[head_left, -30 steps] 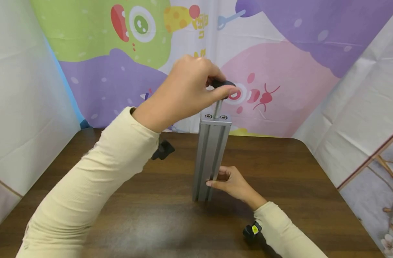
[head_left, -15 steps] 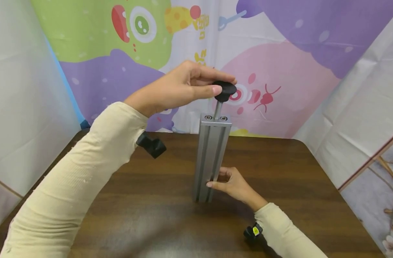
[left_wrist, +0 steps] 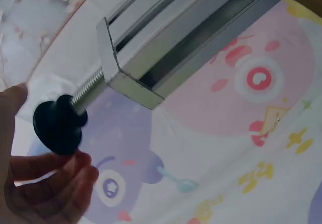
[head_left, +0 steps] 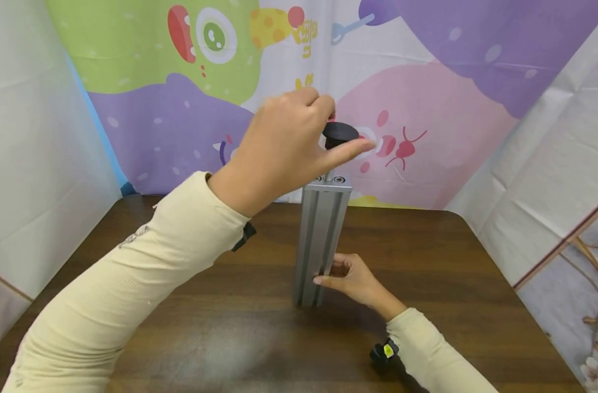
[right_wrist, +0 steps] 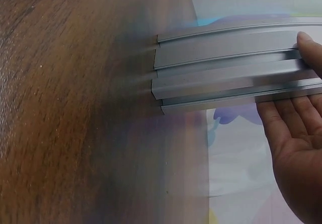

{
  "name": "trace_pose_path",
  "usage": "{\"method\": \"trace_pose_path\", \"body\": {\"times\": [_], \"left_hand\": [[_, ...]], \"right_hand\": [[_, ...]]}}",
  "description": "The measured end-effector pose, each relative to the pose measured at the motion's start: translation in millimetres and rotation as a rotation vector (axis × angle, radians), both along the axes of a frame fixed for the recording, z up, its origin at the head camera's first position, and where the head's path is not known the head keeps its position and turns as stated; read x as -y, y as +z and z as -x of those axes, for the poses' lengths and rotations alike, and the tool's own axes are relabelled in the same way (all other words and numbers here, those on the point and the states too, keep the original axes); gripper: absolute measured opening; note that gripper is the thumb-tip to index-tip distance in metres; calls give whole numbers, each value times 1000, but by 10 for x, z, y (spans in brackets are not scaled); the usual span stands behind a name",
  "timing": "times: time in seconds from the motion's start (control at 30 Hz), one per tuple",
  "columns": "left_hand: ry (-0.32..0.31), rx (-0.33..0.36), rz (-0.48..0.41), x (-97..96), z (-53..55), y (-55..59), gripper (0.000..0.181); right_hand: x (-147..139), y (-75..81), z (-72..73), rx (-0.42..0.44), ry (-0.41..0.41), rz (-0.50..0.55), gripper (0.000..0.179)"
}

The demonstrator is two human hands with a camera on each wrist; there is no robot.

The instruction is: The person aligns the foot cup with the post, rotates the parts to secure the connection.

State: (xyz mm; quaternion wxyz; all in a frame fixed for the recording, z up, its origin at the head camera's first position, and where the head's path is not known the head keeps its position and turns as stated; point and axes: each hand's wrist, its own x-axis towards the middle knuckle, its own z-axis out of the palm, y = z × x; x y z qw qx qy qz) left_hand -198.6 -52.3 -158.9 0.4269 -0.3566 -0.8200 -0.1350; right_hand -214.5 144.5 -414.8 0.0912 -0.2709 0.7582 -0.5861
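A grey slotted aluminium profile (head_left: 322,245) stands upright on the wooden table. From its end plate (head_left: 330,186) rises a threaded rod (left_wrist: 88,92) topped by a round black levelling foot (head_left: 341,132). My left hand (head_left: 284,147) is at this foot, its thumb stretched out in front and apart from the disc. In the left wrist view the bent fingertips (left_wrist: 83,166) lie right at the foot's rim. Low on the profile, my right hand (head_left: 354,279) grips it, the thumb on the near face and the fingers around the side.
The brown wooden table (head_left: 205,305) has rounded far corners. Behind it hangs a printed cartoon curtain (head_left: 402,93), with pale fabric walls at left and right. Black wrist camera mounts (head_left: 383,352) sit on the sleeves.
The left hand turned flat with its thumb on the foot, then rolled back over, and its thumb now stands off the disc. The right hand and profile stay put.
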Motion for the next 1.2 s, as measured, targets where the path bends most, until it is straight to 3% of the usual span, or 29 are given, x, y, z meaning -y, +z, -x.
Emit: {"method": "trace_pose_path", "body": {"times": [0.07,0.13,0.23,0.37,0.57,0.63,0.7,0.9,1.0,1.07,1.2], "left_hand": [[59,-34,35,-29,-24,-7,58],[77,-29,56,-36,-31,-8,55],[32,67,50,-10,-28,12,43],[-147,299,1,57,2,83,24],[-455,778,-56,186,154,191,35],[-543,907,-99,229,223,199,37],[-599,992,-137,267,276,199,36],[-651,1022,-166,300,314,193,35],[-628,998,-148,286,283,196,40],[-572,940,-116,267,242,201,44],[-311,654,47,202,123,203,53]], "right_hand": [[1,-5,2,-1,4,4,25],[2,-11,2,5,7,9,26],[5,-21,1,12,10,10,27],[7,-12,-3,14,2,3,28],[9,1,-8,11,-5,-1,27],[9,1,-9,4,-4,-5,26],[7,6,-14,2,-8,-8,26],[5,17,-9,1,-10,-6,24],[2,6,-2,-2,-7,-3,24],[3,3,2,0,-7,-4,25],[5,3,7,2,-5,-7,25]]}}
